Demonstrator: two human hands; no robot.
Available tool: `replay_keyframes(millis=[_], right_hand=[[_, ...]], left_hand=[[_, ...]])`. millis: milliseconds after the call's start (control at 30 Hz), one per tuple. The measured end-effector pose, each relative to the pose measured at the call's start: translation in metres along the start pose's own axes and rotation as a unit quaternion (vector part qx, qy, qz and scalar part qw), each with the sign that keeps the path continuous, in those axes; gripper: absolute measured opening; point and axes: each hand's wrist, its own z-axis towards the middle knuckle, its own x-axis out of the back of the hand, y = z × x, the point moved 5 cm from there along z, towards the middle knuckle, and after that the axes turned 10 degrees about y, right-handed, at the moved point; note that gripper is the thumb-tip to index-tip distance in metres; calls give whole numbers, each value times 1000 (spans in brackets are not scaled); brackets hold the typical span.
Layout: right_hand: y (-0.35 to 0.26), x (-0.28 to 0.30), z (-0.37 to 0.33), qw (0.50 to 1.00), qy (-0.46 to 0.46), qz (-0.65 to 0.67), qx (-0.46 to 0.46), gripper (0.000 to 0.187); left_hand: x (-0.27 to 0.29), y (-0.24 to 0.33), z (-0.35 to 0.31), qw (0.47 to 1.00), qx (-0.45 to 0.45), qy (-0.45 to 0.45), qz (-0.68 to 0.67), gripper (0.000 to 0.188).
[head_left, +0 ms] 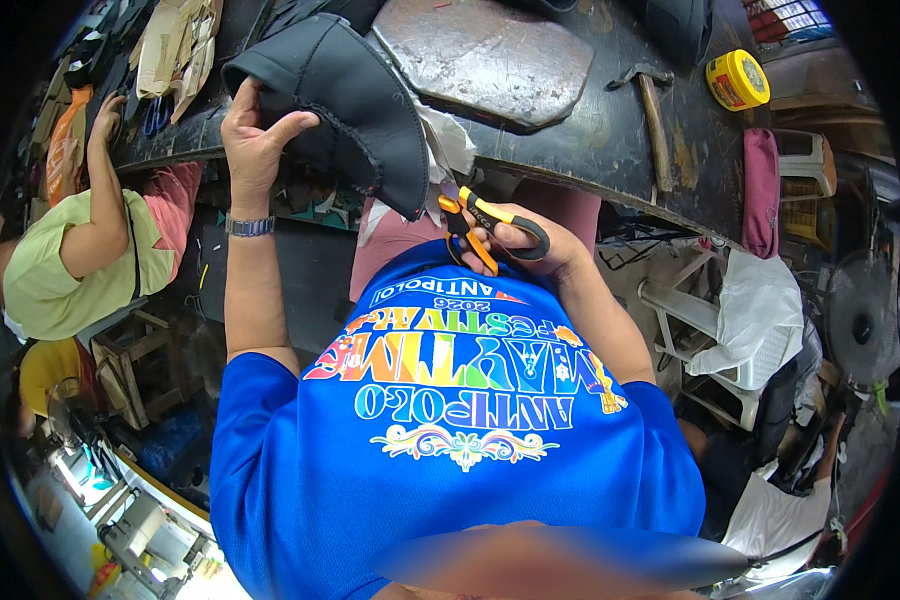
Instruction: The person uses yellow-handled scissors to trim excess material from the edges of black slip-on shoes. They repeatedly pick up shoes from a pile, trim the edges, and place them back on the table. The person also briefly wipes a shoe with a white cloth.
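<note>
My left hand [257,140] grips a black stitched upper [355,85] by its left edge, thumb across it and fingers partly hidden behind. The upper is curved, with seams along its panels, and hangs open over the table's near edge. Close to its lower right corner, my right hand [540,240] is wrapped round pliers [500,215] with black, yellow and orange handles. Their jaws point up and left, near the upper's lower corner; I cannot tell whether they touch it. A whitish cloth or lining [448,140] shows behind the upper's right edge.
A worn metal slab [485,55] lies on the dark table [620,150]. To its right are a hammer [654,130] and a yellow tub [737,80]. Another person [80,240] sits at the left. White plastic stools [720,320] and a fan [863,315] stand at the right.
</note>
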Motion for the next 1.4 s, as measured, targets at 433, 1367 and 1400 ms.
replay_keyframes(millis=[433,1367,1400], right_hand=[[-4,-2,-3,992,79,-58,-74,45],[-10,2,-8,998,37,-54,-25,49],[-10,3,-7,997,32,-57,-29,49]], left_hand=[[5,-7,-3,999,19,25,-40,62],[3,-4,-9,999,23,19,-31,55],[2,-3,-9,999,18,18,-33,55]])
